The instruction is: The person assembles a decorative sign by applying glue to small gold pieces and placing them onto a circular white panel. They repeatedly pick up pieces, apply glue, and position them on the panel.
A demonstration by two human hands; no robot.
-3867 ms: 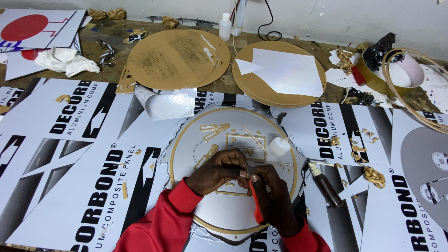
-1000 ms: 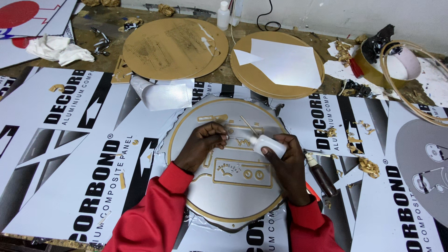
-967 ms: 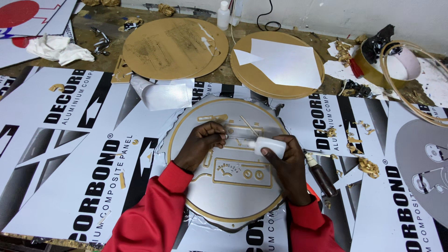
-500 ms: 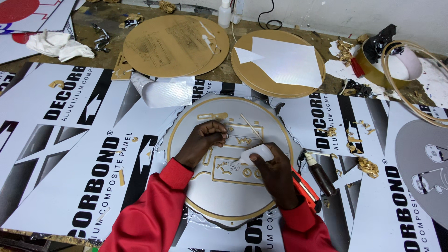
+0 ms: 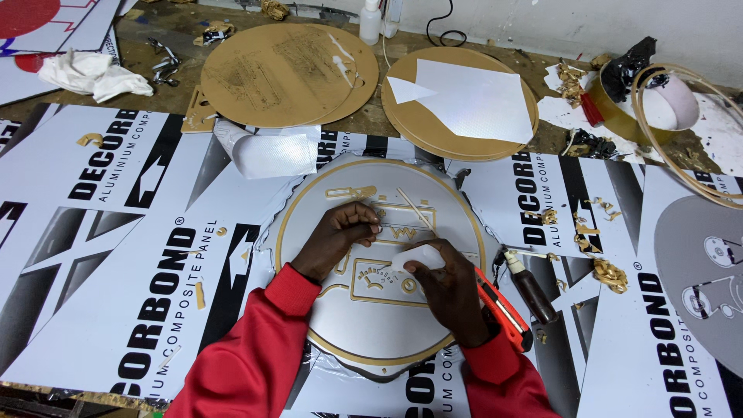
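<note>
A round silver disc [image 5: 371,325] with a gold rim and gold raised shapes lies in front of me on printed panels. My left hand [image 5: 337,237] rests on the disc's upper middle, fingertips curled and pressing a small gold piece. My right hand [image 5: 449,290] grips a small white squeeze bottle [image 5: 418,255], its tip pointing left at the gold shapes in the disc's centre. An orange utility knife [image 5: 505,311] lies beside my right wrist. Both sleeves are red.
Two tan round boards [image 5: 288,71] [image 5: 461,104] lie further back, one under white paper. A curled clear film [image 5: 271,153], a white cloth [image 5: 91,76], a dark-handled tool [image 5: 531,288], gold scraps [image 5: 608,275] and a tape roll with hoops [image 5: 665,104] surround the printed panels [image 5: 131,232].
My right hand with the white bottle has moved down and left, tipping the bottle toward the disc's centre. The left hand stays pressed on the gold piece.
</note>
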